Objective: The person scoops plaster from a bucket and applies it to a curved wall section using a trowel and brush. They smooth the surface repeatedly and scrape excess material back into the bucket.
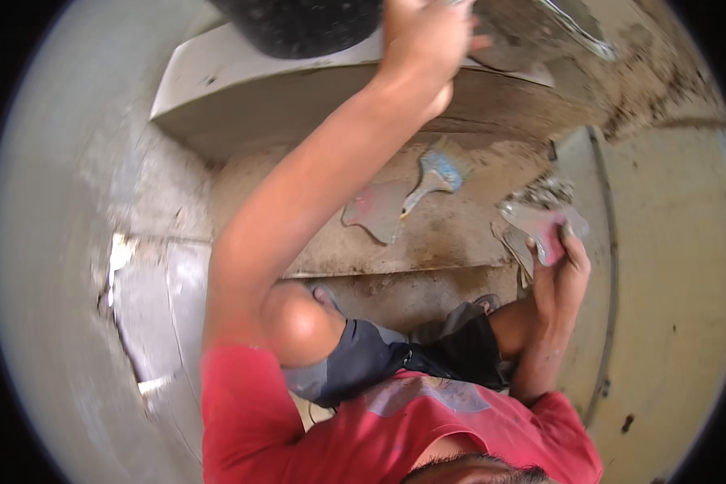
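My left arm stretches up to the top edge, where my left hand [427, 44] is closed beside a black bucket [310, 24]. Its fingertips are blurred and partly cut off, so what they grip is hidden. Low on the right, my right hand [565, 270] pinches a pinkish, translucent spreader [550, 230] between thumb and fingers. Wet grey paste [544, 192] shows at the spreader's far edge. Between my arms lie a paint-stained brush [442, 171] and a second pink-and-grey spreader [377, 211], both on the dusty step.
The bucket stands on a pale raised ledge [194, 77]. A grey wall [56, 242] rises at left, a yellowish panel [669, 266] at right. My bent knees [302, 323] are below the step. Dirt [661, 81] covers the far right surface.
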### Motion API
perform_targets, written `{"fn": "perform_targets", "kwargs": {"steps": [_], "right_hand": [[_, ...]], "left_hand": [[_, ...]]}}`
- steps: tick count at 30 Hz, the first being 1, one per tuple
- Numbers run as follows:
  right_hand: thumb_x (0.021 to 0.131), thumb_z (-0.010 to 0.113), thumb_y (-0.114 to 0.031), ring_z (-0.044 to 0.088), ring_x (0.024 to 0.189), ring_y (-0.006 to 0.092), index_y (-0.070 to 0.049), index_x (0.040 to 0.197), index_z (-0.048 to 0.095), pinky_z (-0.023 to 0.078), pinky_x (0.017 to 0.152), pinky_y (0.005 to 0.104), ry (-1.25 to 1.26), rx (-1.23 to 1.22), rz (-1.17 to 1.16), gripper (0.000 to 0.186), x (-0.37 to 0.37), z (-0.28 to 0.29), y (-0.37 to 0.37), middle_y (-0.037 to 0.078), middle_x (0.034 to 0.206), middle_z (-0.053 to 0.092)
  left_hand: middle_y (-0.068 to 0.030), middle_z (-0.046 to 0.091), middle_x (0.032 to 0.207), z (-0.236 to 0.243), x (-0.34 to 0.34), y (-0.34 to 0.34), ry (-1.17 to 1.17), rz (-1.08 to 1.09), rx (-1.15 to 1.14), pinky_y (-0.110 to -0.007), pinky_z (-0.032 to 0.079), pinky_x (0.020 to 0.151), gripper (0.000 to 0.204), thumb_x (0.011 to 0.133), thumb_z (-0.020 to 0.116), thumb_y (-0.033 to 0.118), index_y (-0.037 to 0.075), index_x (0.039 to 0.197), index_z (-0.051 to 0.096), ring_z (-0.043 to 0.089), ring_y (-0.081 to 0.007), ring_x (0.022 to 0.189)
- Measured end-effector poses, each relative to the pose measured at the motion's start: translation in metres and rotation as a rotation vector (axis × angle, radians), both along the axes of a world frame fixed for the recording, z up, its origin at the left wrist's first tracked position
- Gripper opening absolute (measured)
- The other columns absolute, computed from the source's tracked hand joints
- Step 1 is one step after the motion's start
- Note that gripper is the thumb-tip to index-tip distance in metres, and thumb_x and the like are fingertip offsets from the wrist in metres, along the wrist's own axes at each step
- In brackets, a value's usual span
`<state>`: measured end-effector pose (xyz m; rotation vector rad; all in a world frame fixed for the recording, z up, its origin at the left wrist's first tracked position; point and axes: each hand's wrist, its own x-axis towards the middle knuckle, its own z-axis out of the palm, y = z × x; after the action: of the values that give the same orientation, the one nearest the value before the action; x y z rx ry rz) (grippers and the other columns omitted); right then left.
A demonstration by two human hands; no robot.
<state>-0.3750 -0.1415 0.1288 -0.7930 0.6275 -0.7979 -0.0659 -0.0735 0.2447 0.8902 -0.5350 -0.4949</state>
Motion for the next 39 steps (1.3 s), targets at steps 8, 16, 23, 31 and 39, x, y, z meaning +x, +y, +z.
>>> {"fn": "perform_targets", "kwargs": {"steps": [8, 16, 23, 31, 39], "right_hand": [[0.108, 0.058, -0.014, 0.073, 0.104, 0.0217, -0.003, 0.122, 0.068, 0.063, 0.087, 0.0461, 0.033, -0.13, 0.086, 0.021, 0.045, 0.039, -0.002, 0.007, 0.117, 0.074], [0.108, 0.057, -0.015, 0.075, 0.102, 0.0198, -0.004, 0.125, 0.069, 0.066, 0.084, 0.0426, 0.073, -0.286, 0.024, 0.023, 0.035, 0.085, -0.001, 0.007, 0.119, 0.076], [0.108, 0.06, -0.014, 0.077, 0.098, 0.0237, 0.002, 0.126, 0.065, 0.068, 0.075, 0.0413, 0.044, -0.141, 0.108, 0.024, 0.021, 0.044, -0.026, 0.012, 0.114, 0.074], [0.108, 0.062, -0.02, 0.076, 0.102, 0.0244, 0.005, 0.132, 0.064, 0.069, 0.079, 0.0443, -0.031, -0.103, 0.496, 0.034, 0.059, -0.012, -0.079, 0.016, 0.122, 0.073], [0.105, 0.072, -0.016, 0.072, 0.106, 0.0203, 0.004, 0.13, 0.065, 0.061, 0.09, 0.0412, -0.045, 0.021, 0.737, 0.032, 0.13, -0.055, -0.056, 0.012, 0.118, 0.074]], "left_hand": [[-0.0415, 0.023, 0.169, -0.064, -0.02, 0.0, -0.592, 0.135, 0.44, -0.053, 0.023, 0.133, 0.101, 0.101, 0.073, 0.037, -0.02, 0.162, 0.016, 0.024, -0.0495, 0.16], [-0.0406, 0.038, 0.163, -0.012, -0.005, -0.026, -0.633, -0.305, 0.712, -0.05, 0.022, 0.134, 0.095, 0.097, 0.068, 0.037, -0.022, 0.158, 0.027, 0.031, -0.0495, 0.156], [-0.038, 0.056, 0.15, -0.038, 0.003, -0.006, -0.808, 0.136, 0.637, -0.051, 0.032, 0.129, 0.078, 0.095, 0.068, 0.031, -0.023, 0.148, 0.047, 0.05, -0.0502, 0.144], [-0.0155, 0.079, 0.117, -0.048, -0.014, 0.123, -0.654, 0.092, 1.121, -0.035, 0.058, 0.089, 0.053, 0.102, 0.074, 0.031, -0.001, 0.144, 0.065, 0.071, -0.0176, 0.093], [-0.0038, 0.074, 0.097, -0.129, -0.151, 0.061, 0.258, 0.14, 0.657, -0.031, 0.057, 0.074, 0.037, 0.11, 0.068, 0.033, -0.003, 0.119, 0.071, 0.061, -0.007, 0.082]]}}
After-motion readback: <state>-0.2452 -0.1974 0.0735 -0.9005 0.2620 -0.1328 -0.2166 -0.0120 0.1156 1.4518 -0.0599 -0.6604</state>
